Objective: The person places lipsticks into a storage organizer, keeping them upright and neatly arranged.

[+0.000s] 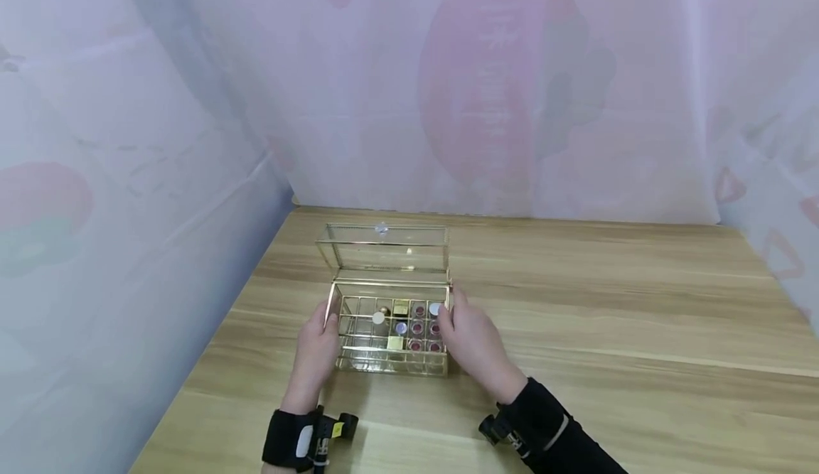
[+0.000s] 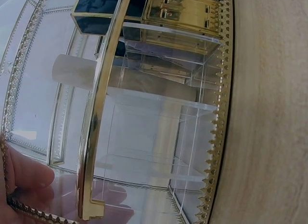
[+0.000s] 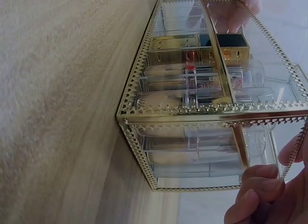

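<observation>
A clear glass makeup box (image 1: pixel 392 370) with gold edging sits at the middle of the wooden table, its hinged lid (image 1: pixel 392 244) raised at the back. My left hand (image 1: pixel 316 353) grips its left wall and my right hand (image 1: pixel 476 342) grips the right wall, thumbs at the upper rim. Inside is a gridded divider with lipstick tubes (image 3: pixel 163 72) in the right-hand compartments. A gold and dark square-capped lipstick (image 2: pixel 183 12) stands among them. Beside these, a pale round tube (image 2: pixel 72 72) leans out of its slot. Several left-hand slots hold nothing.
The wood-grain table (image 1: pixel 608 332) reaches back to a pale printed curtain (image 1: pixel 384 104). Similar sheets hang along the left side (image 1: pixel 128 175) and the right. Black straps with small cameras (image 1: pixel 288 438) are round both wrists.
</observation>
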`<state>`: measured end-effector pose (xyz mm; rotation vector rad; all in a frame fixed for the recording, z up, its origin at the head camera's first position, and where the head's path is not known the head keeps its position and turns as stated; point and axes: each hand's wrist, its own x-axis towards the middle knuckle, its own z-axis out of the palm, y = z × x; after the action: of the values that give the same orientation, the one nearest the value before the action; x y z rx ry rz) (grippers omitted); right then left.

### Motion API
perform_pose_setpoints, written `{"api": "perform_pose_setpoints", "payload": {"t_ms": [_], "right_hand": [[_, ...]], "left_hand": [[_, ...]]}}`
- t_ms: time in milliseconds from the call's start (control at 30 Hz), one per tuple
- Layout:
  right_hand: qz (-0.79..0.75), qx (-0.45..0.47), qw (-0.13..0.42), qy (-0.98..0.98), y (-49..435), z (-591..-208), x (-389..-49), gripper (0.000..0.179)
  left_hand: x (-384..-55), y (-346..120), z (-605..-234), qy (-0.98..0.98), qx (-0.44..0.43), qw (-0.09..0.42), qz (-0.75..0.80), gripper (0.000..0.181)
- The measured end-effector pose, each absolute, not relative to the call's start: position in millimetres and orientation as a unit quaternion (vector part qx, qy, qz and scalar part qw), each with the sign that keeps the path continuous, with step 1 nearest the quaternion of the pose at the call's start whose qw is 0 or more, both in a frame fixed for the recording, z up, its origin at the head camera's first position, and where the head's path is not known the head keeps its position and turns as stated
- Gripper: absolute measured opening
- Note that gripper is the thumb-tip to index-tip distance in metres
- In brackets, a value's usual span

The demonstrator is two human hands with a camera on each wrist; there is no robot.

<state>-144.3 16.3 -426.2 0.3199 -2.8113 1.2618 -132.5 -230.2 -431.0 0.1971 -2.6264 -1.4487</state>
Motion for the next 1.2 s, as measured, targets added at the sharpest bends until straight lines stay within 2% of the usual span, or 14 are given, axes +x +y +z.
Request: {"api": "perform_pose_setpoints", "payload": {"t_ms": [500,967,1200], "right_hand": [[0.356,0.088,0.016,-0.930,32.4,-424.7,-144.5,0.056],[0.351,0.071,-0.032,-0.933,58.7,-424.4,-144.7,0.057],[0.350,0.084,-0.022,-0.933,75.7,-423.8,-144.9,0.046]], "left_hand": [[-135.0,-213.6,-428.0,-0.867,0.052,0.055,-0.492,0.043],[-140.2,-193.5,-429.3,-0.869,0.027,0.028,-0.493,0.047],[-142.7,-180.8,-429.6,-0.863,0.002,0.006,-0.505,0.049]]}}
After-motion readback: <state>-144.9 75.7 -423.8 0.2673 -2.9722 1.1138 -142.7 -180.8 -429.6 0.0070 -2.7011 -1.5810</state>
